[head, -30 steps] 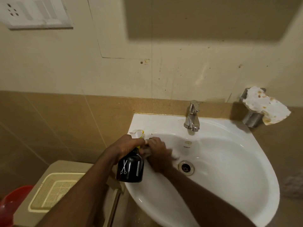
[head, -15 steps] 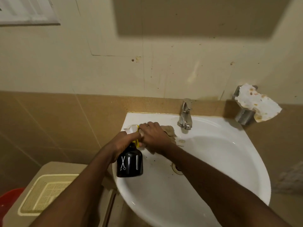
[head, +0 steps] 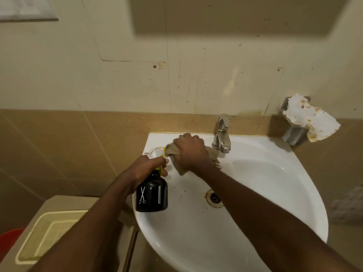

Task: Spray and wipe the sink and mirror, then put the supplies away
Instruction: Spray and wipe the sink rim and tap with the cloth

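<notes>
Right hand [head: 191,152] fisted round cloth [head: 213,153], apparently on sink [head: 275,173] rim; left hand [head: 146,169] grips spray bottle [head: 151,195].

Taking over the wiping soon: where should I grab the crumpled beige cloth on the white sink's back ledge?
Grip the crumpled beige cloth from above, on the bunched middle where the right hand presses it. Its loose ends trail toward the chrome tap and into the basin of the white sink.

Dim warm light, hard shadow across the wall [head: 225,79] top, soft focus, wide-angle bending at edges
</notes>
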